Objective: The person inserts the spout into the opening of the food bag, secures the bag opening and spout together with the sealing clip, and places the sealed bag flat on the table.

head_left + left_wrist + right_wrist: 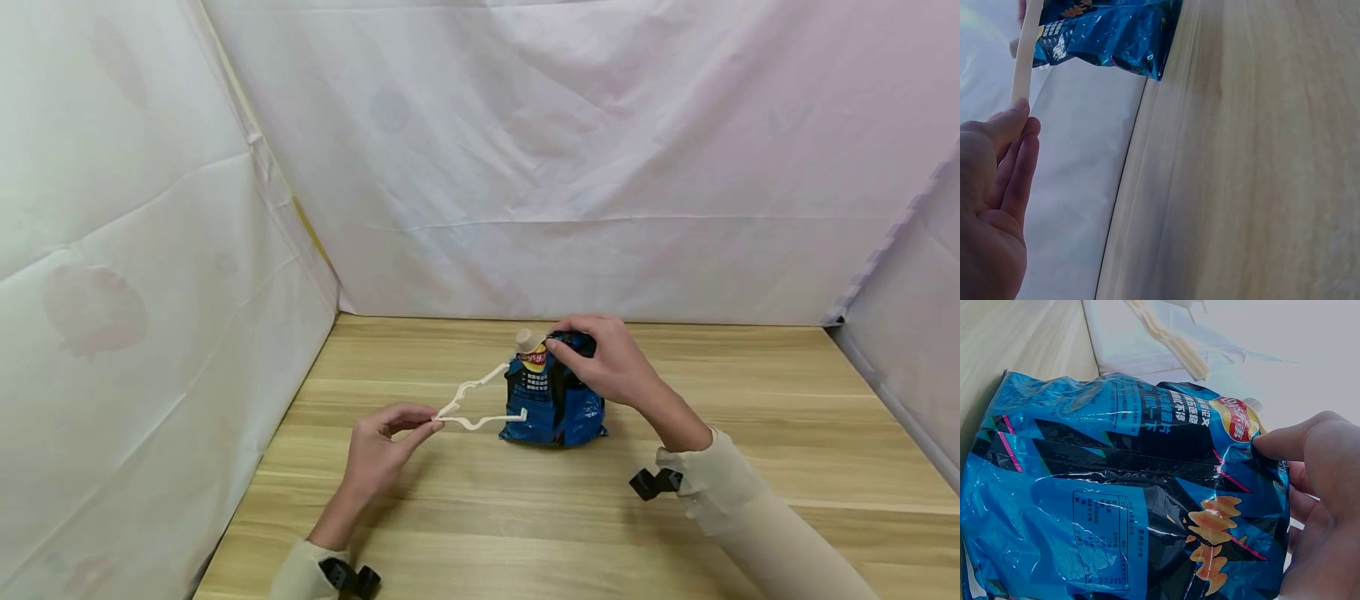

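A blue and black bag of potato chips (581, 408) stands upright on the table. My right hand (611, 362) pinches its top edge between thumb and fingers, plainly so in the right wrist view. Left of the bag, my left hand (382, 446) pinches one end of a cream bag clip (498, 418). The clip's two long arms spread in a V toward the bag, each with a bend midway. A beige cap-like piece (527, 339) shows at the bag's top left corner; its lower part is hidden.
The wood-grain table (480, 533) is bounded at the back by a white sheet (525, 167). More white sheeting (135, 292) closes the left side, and a pale wall stands at the right. A black device (656, 483) is strapped at each wrist.
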`<state>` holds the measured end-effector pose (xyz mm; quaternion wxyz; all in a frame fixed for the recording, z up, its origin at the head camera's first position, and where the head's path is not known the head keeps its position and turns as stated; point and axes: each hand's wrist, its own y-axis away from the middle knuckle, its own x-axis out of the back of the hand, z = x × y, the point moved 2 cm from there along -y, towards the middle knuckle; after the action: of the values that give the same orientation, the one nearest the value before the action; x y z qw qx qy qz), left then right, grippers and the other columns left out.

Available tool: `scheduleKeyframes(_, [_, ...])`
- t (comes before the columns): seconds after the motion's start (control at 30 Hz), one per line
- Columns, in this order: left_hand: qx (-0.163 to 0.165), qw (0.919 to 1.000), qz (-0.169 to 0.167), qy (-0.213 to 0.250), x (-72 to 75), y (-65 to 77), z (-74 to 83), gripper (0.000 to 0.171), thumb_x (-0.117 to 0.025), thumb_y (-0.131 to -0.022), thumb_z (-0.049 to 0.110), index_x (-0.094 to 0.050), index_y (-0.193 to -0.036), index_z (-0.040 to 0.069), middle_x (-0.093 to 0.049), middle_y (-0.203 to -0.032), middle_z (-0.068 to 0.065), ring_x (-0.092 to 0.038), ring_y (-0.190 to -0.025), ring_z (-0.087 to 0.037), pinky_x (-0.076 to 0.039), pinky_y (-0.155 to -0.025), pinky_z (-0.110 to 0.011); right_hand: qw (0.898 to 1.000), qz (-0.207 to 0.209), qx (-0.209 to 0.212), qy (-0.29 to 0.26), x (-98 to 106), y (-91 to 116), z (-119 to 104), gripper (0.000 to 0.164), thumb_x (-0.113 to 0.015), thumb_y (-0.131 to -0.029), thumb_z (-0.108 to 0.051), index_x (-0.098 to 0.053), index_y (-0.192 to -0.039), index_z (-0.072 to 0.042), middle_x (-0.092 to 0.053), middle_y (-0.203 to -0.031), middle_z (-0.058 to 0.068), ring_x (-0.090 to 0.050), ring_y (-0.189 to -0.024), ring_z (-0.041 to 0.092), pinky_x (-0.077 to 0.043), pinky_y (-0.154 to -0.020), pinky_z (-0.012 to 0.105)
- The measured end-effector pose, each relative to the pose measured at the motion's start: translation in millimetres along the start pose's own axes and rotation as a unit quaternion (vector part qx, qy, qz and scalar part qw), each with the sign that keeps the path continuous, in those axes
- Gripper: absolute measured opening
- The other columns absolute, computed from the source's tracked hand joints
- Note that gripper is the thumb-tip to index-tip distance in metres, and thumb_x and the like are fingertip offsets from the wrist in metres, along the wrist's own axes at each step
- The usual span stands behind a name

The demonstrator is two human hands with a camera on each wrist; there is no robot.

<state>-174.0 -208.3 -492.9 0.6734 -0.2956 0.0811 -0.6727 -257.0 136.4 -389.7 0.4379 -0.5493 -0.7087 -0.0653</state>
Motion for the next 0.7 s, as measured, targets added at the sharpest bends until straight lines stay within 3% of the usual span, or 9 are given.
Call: scheduleKeyframes(0.7, [0.007,0.9991,0.036,-0.021,-16.5,-14.1,-1.6,0.015,-0.088,-0.091,0.008,-0.083,-0.106,0.011,-0.084,-0.100,-0.008,-0.081,-0.087,-0.016,-0.065,-0.082,-0.024,1.000,-0.003,-0.009,0.000,0,2,-1,0.018,-0.074,-0.105,-0.023,-0.080,-0.116,-0.010,-0.079,-0.124,0.013,-0.068,-0.124,0.038,-0.053,-0.106,0.063])
